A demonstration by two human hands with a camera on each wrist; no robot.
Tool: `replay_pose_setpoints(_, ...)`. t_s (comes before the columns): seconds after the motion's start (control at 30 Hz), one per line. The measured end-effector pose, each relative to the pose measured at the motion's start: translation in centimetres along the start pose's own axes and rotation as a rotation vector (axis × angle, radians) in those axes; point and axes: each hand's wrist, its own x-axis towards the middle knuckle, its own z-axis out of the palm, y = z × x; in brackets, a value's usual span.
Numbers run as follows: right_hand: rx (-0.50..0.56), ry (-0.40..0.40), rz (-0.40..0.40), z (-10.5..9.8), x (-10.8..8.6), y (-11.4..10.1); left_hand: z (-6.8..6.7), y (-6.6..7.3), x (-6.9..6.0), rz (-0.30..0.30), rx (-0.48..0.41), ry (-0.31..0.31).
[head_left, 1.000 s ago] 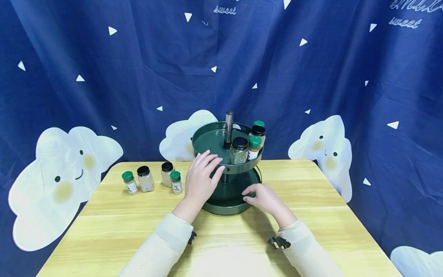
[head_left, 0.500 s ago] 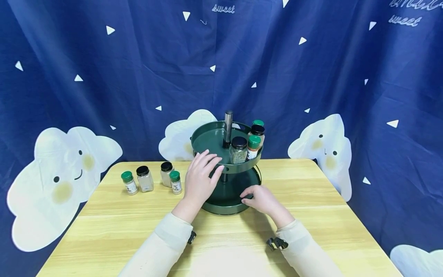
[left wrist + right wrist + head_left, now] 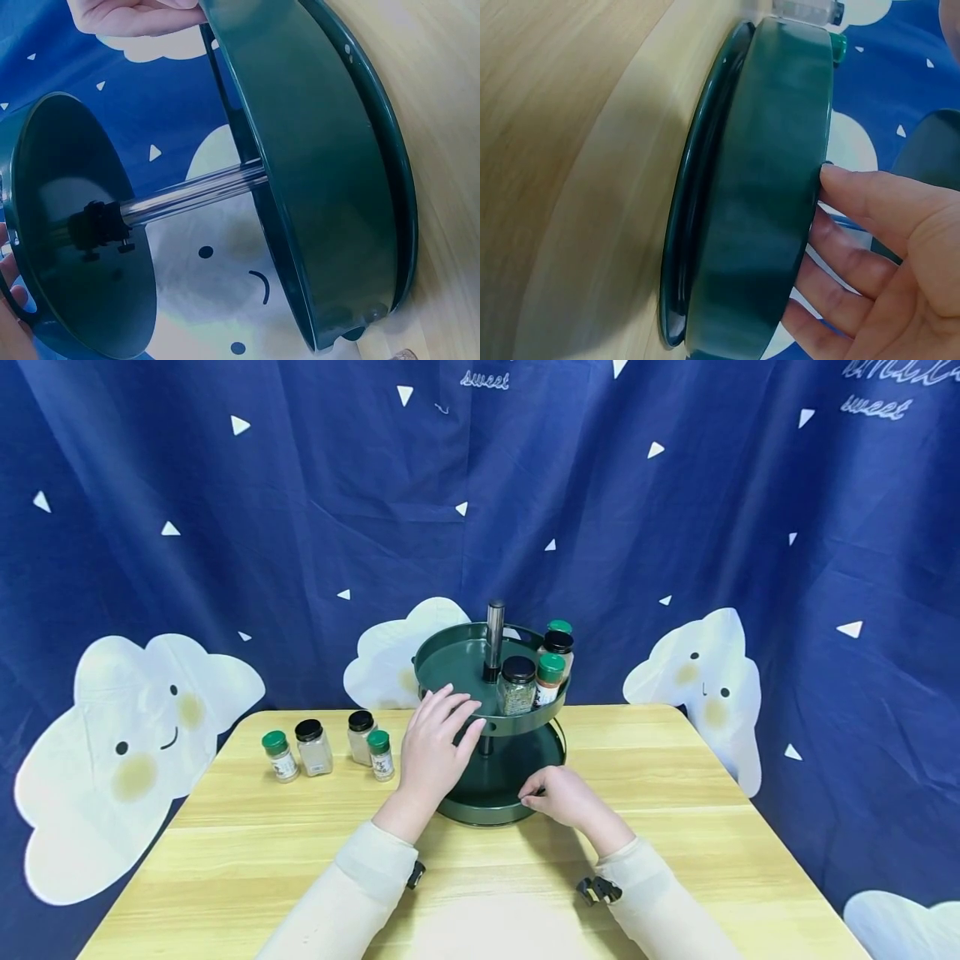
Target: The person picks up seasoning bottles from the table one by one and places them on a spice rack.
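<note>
A dark green two-tier turntable rack [image 3: 483,812] stands on the table. My left hand [image 3: 435,756] holds the front left rim of its upper tray [image 3: 457,672]. Some left fingers [image 3: 16,296] show beside the cutout handle in the left wrist view. My right hand [image 3: 562,797] is at the front right of the lower tray [image 3: 769,165], its thumb on the rim and its fingers bent over the edge; their tips are hidden. On the upper tray's right side stand a black-lidded jar [image 3: 518,687], a green-capped shaker [image 3: 551,680] and two more containers behind them.
Left of the rack on the wooden table [image 3: 300,860] stand two green-capped shakers [image 3: 281,757] and two black-lidded jars [image 3: 314,747]. A chrome post [image 3: 195,193] joins the tiers. A blue cloud-print curtain [image 3: 337,485] hangs behind and beside the table.
My right hand has shifted slightly left, and its thumb and forefinger have come closer together at the lower rim. My left hand, the rack and the containers stay in place.
</note>
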Motion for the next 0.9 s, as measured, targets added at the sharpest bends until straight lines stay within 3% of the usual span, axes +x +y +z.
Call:
replay_pose_setpoints(0.33,-0.036,0.000,-0.043,0.03,-0.12,-0.03,0.05,0.05,0.01,0.000,-0.003,-0.005)
replay_pose_setpoints(0.9,-0.031,0.001,-0.012,0.30,-0.05,0.18,-0.19,0.08,0.14,0.010,0.001,-0.009)
